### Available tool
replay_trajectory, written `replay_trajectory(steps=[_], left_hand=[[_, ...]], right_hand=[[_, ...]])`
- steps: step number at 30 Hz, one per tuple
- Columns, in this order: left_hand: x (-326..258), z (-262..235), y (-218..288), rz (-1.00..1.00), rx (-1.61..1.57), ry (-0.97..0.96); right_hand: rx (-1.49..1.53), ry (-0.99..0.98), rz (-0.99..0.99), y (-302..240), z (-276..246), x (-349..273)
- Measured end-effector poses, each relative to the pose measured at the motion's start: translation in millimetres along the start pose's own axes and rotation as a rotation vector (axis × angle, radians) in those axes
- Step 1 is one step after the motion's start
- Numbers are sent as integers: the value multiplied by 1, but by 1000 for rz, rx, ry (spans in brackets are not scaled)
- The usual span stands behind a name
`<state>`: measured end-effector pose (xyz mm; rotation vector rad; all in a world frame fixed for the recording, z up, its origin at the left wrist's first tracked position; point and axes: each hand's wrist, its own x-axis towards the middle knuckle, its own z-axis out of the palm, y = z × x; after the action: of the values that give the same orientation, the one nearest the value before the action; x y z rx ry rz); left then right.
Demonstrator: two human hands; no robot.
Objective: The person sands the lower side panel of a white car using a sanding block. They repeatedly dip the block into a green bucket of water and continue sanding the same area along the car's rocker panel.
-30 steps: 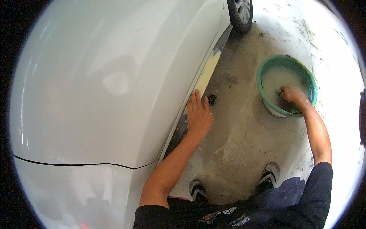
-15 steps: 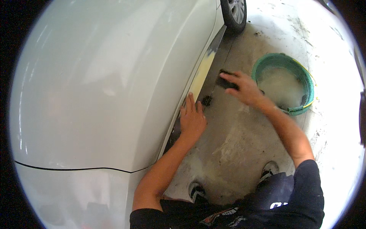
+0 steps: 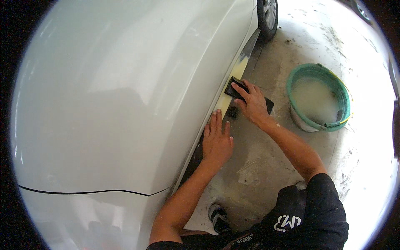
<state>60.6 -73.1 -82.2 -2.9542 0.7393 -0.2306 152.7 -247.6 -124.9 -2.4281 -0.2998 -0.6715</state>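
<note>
My right hand grips a long black sanding block. The block's far end rests on the yellowish patch along the lower sill of a white car, while its other end sticks out past my palm. Nearer to me, my left hand lies flat on the sill with its fingers apart, fingertips touching the lower end of the patch; it holds nothing. The pale car door fills the left side of the view. What lies under the block is hidden.
A green-rimmed bucket of cloudy water stands on the stained concrete floor, to the right of my right hand. A car wheel is at the far end of the sill. My shoe shows below.
My right hand has brought the sanding block leftward from beside the bucket onto the yellowish patch. My left hand stays on the sill. The whole view has shifted slightly.
</note>
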Motion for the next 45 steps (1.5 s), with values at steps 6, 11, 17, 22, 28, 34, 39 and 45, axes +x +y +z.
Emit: replay_trajectory(steps=[6, 11, 17, 22, 28, 34, 39, 45], left_hand=[[0, 2, 0, -6, -7, -22], [1, 3, 4, -25, 9, -54], [6, 3, 8, -27, -7, -28], [10, -5, 11, -38, -3, -26], [14, -1, 8, -38, -23, 5], [21, -4, 10, -33, -45, 19], [27, -1, 12, -21, -59, 27], [26, -2, 12, -51, -43, -26]], right_hand=[[-68, -13, -49, -9, 0, 2], [-123, -75, 4, -15, 1, 4], [-149, -50, 39, -3, -3, 16], [-133, 11, -66, 2, 3, 14], [-170, -43, -52, 2, 5, 11], [-147, 11, 81, 32, 1, 51], [-113, 17, -17, 43, 0, 53], [-124, -29, -63, 29, 5, 37]])
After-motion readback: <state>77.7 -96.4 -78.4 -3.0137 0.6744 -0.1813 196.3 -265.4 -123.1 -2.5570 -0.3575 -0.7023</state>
